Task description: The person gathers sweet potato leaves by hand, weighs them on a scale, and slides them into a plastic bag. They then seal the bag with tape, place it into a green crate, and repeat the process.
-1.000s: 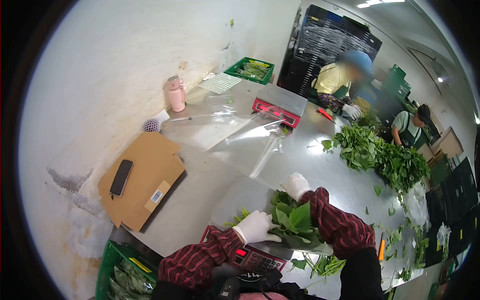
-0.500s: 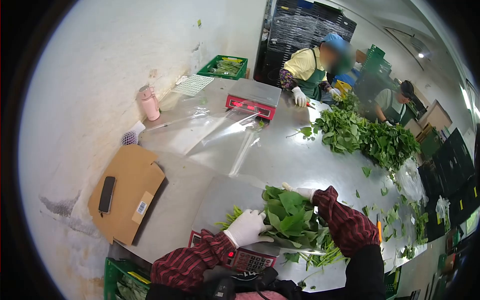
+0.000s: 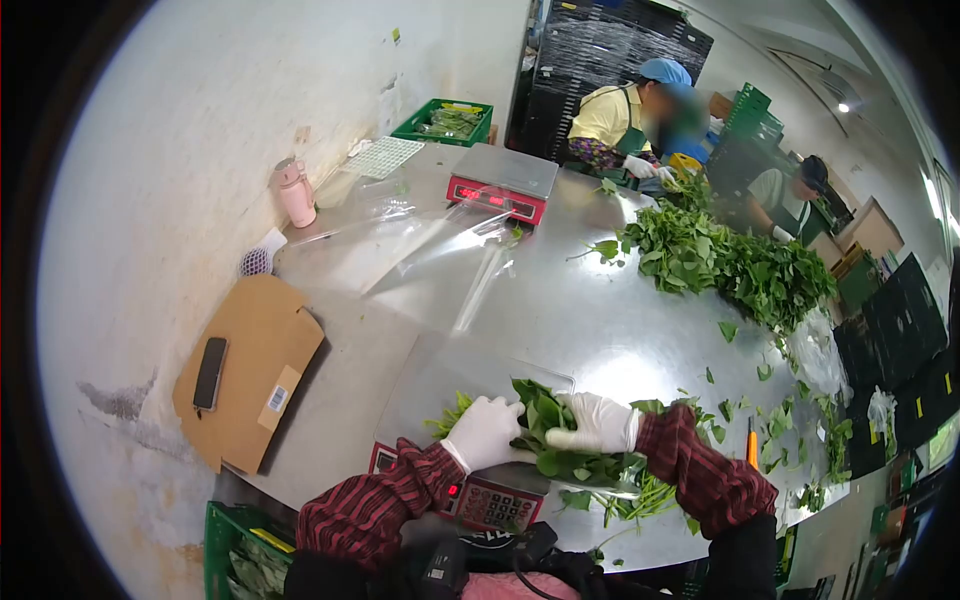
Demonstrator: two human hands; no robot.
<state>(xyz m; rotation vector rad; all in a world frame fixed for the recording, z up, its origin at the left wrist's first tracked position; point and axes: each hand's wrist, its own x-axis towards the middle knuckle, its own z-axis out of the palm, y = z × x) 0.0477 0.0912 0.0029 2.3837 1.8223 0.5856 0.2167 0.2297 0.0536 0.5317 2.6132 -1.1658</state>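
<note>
A bunch of leafy greens (image 3: 545,415) lies over the metal plate of the near red scale (image 3: 500,505), its pale stems poking out at the left. My left hand (image 3: 484,434), in a white glove, has its fingers closed round the stem side of the bunch. From the right, my right hand (image 3: 596,424), also gloved, presses down on the leaves with its fingers curled over them. Clear plastic shows under the leaves near my right hand. More loose stems (image 3: 650,497) lie beside the scale, below my right sleeve.
A large leafy pile (image 3: 730,260) covers the table's far right. Two co-workers handle greens there. A second red scale (image 3: 500,185), plastic bags (image 3: 420,255), a pink bottle (image 3: 295,193), cardboard with a phone (image 3: 245,370) and an orange-handled tool (image 3: 752,445) are also around.
My right hand has come from the bunch's far side onto its leaves, which are now gathered more tightly. My left hand has shifted slightly left. A co-worker's gloved hands have drawn together.
</note>
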